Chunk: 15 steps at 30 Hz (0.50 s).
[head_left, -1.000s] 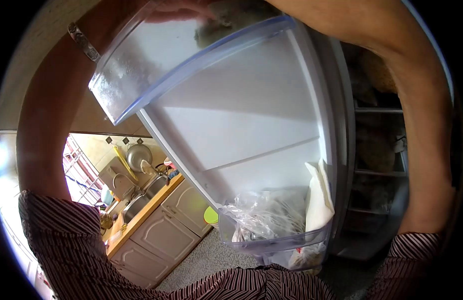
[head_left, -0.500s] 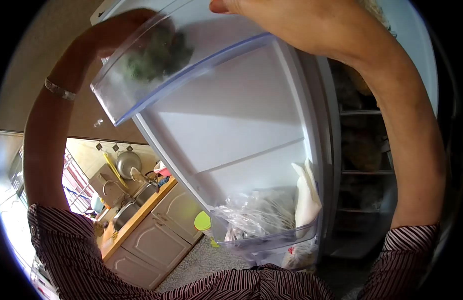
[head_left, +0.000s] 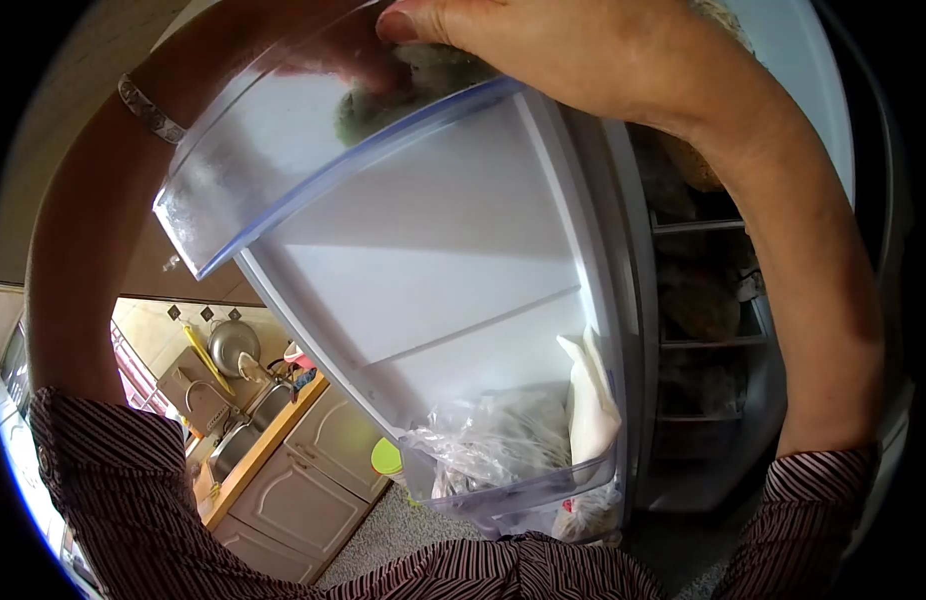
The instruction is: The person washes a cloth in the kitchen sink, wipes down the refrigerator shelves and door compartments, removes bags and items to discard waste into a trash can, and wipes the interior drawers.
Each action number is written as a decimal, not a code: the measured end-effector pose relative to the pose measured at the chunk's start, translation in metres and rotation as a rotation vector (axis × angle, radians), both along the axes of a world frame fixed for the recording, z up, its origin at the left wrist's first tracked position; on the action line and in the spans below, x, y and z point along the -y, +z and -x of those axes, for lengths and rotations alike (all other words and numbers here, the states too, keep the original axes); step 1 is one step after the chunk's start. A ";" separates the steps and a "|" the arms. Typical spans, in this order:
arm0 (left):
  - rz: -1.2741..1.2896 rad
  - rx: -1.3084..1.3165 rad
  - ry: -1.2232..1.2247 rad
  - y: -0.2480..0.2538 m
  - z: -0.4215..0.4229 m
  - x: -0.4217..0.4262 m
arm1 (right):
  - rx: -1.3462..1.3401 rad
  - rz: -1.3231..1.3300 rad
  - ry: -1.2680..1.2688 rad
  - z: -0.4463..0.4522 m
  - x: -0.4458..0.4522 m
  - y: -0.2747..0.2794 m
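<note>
A clear door bin (head_left: 233, 180) with a bluish lower edge is fixed high on the open fridge door (head_left: 433, 260). My left hand (head_left: 358, 60) shows blurred through its plastic, against a dark green bundle (head_left: 363, 115); its grip is unclear. Over the bin's upper right side is my right hand (head_left: 463, 25), with the thumb visible and the other fingers hidden. A lower door bin (head_left: 523, 495) holds crumpled clear plastic bags (head_left: 503, 435) and a white folded packet (head_left: 588, 400).
Dark fridge shelves (head_left: 708, 340) with bagged items stand at the right, behind my right forearm. At lower left are a sink (head_left: 233, 450), a wooden counter edge (head_left: 268, 440), white cabinets (head_left: 303, 500) and a hanging pan (head_left: 233, 348). A green-lidded container (head_left: 387, 457) stands near the door.
My left hand has moved right inside the upper bin since half a second ago. The green bundle has shifted right with it. My right thumb sits farther left, and the whole view has shifted slightly.
</note>
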<state>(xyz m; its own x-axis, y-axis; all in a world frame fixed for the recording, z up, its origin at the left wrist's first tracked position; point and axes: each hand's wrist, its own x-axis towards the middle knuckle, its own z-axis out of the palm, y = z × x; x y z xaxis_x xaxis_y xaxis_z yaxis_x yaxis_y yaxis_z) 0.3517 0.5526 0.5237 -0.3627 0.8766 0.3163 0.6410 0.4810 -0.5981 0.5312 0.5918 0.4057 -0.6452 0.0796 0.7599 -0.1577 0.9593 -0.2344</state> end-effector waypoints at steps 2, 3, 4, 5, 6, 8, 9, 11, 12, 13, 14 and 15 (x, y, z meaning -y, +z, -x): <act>-0.002 0.003 0.010 0.000 0.002 -0.002 | 0.026 0.087 -0.135 0.003 0.018 0.000; 0.014 0.003 -0.031 0.000 0.006 -0.003 | 0.013 0.109 -0.197 0.003 0.016 -0.004; 0.028 0.002 -0.071 0.001 0.012 -0.003 | 0.001 0.132 -0.259 0.003 0.015 -0.007; 0.042 -0.002 -0.112 0.002 0.017 -0.002 | -0.084 -0.040 -0.136 -0.001 0.001 -0.016; 0.058 -0.008 -0.154 0.003 0.019 -0.002 | -0.130 -0.121 -0.075 0.000 -0.002 -0.019; 0.081 -0.016 -0.201 0.003 0.023 -0.002 | -0.183 -0.223 -0.078 0.004 -0.007 -0.022; 0.204 -0.048 -0.230 0.002 0.024 -0.002 | -0.189 -0.230 -0.109 0.003 -0.008 -0.022; 0.327 -0.083 -0.260 0.001 0.027 0.004 | -0.153 -0.230 -0.098 -0.001 -0.010 -0.019; 0.412 -0.081 -0.214 0.003 0.031 0.011 | -0.133 -0.228 -0.078 -0.005 -0.008 -0.018; 0.495 -0.079 -0.167 0.003 0.036 0.019 | -0.113 -0.225 -0.059 -0.007 -0.005 -0.016; 0.395 -0.133 -0.238 -0.002 0.043 0.027 | -0.067 -0.143 -0.094 -0.008 0.001 -0.013; 0.389 -0.133 -0.239 -0.001 0.045 0.029 | -0.043 -0.105 -0.112 -0.008 0.002 -0.012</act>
<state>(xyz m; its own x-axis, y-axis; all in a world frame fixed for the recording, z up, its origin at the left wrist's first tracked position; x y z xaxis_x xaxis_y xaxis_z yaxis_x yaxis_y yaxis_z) 0.3063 0.5236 0.5224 -0.1151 0.9931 -0.0224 0.6117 0.0531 -0.7893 0.5389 0.5897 0.3935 -0.6034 0.0682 0.7945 -0.0556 0.9903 -0.1273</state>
